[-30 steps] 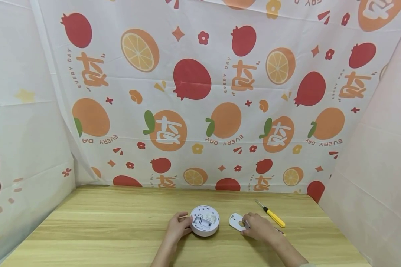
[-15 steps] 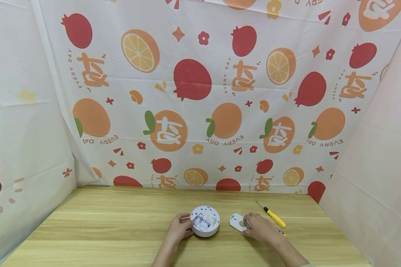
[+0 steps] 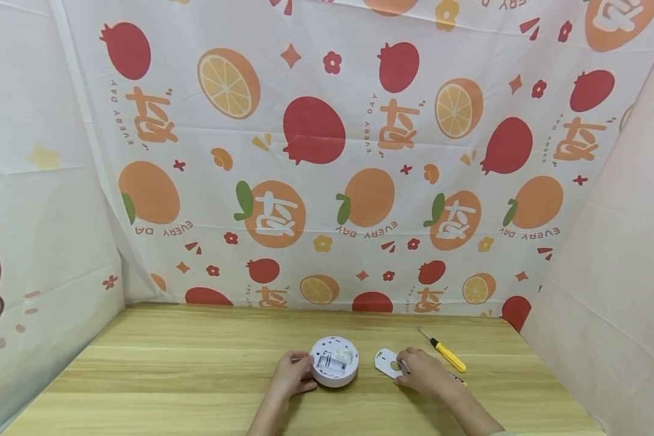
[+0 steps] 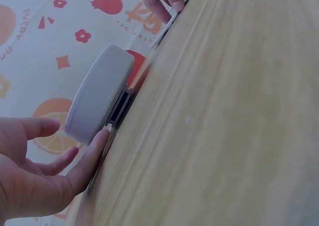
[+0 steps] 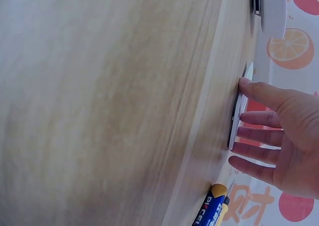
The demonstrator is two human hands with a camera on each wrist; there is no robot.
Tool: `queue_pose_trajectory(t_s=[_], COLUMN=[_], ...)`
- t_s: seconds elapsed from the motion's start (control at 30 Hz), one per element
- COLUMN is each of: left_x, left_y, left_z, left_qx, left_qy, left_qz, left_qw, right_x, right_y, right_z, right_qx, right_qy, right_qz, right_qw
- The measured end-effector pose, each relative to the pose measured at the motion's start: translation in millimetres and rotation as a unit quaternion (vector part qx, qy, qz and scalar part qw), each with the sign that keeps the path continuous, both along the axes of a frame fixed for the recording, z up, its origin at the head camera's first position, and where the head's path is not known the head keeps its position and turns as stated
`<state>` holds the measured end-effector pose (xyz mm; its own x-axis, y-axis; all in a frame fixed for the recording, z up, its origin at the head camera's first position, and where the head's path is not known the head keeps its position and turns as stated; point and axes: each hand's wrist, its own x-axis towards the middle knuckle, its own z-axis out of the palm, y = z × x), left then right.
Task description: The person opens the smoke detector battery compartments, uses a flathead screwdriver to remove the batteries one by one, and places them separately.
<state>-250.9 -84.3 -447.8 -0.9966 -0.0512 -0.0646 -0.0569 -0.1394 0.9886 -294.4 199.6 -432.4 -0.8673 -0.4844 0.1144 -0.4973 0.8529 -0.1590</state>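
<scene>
A round white device (image 3: pixel 335 378), like a smoke detector, lies on the table with its battery compartment facing up. My left hand (image 3: pixel 291 376) is at its left rim; in the left wrist view one fingertip (image 4: pixel 103 136) meets its lower edge beside a dark slot, while the other fingers lie loosely bent next to the casing (image 4: pixel 97 99). To the right, a flat white mounting plate (image 3: pixel 384 361) with a round hole lies on the table. My right hand (image 3: pixel 422 369) holds it, thumb (image 5: pixel 249 85) at one edge and fingers along the other; part of the plate is hidden under them.
Beyond the right hand lies a yellow-handled screwdriver (image 3: pixel 449 357), its tip pointing to the back left. A blue and gold battery (image 5: pixel 210 206) lies beside it, mostly hidden by the hand in the head view. Fruit-print cloth (image 3: pixel 327 272) hangs behind the wooden table (image 3: pixel 196 363).
The left fingers have drawn slightly back from the device's rim, and its compartment looks darker than half a second ago. The right hand and the plate have stayed in place.
</scene>
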Motion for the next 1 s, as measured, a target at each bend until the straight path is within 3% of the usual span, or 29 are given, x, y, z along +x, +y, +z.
queue_pose_trajectory(t_s=[0.3,0.67,1.0], left_x=[1.2,1.9,2.9], left_y=[0.0,1.0,-0.2], left_z=[1.6,3.3,3.3], left_qx=[-0.043,-0.028,-0.022], left_qy=[0.022,0.005,0.009], left_qz=[-0.038,-0.009,-0.02], left_qw=[0.9981,0.9996,0.9995], right_x=[1.4,1.8,0.2], right_y=[0.7,-0.4,-0.5], right_z=[0.3,1.7,0.9], right_qx=[-0.005,-0.014,-0.042], right_qy=[0.007,-0.001,-0.019], right_qz=[0.001,-0.003,0.004], right_qw=[1.0,0.9999,0.9989])
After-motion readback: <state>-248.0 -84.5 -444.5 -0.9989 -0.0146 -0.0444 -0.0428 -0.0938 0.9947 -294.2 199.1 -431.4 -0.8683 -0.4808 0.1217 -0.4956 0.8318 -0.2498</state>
